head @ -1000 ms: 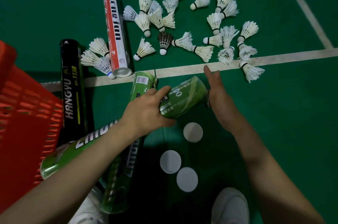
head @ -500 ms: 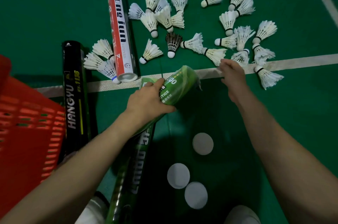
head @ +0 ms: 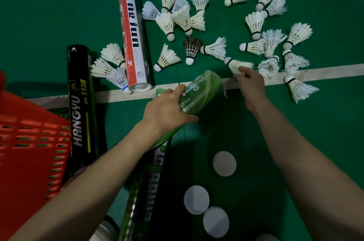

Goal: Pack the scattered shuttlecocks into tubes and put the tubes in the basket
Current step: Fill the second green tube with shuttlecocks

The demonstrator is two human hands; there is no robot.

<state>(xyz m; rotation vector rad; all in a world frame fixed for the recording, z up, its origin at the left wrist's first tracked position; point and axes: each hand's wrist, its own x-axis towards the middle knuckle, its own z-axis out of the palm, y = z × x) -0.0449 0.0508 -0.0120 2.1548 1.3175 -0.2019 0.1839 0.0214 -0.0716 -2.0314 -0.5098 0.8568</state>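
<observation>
Right hand (head: pixel 251 87), the nearer one to the scatter: fingers (head: pixel 241 72) pinch the feathers of one shuttlecock (head: pixel 233 63), cork toward 10 o'clock. Left hand (head: pixel 167 107) wraps the green tube (head: pixel 199 93), long axis toward 1 o'clock. Tube mouth sits near, at 8 o'clock from the shuttlecock.

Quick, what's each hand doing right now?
Left hand: closed around the green tube.
Right hand: pinching a white shuttlecock by its feathers.
</observation>
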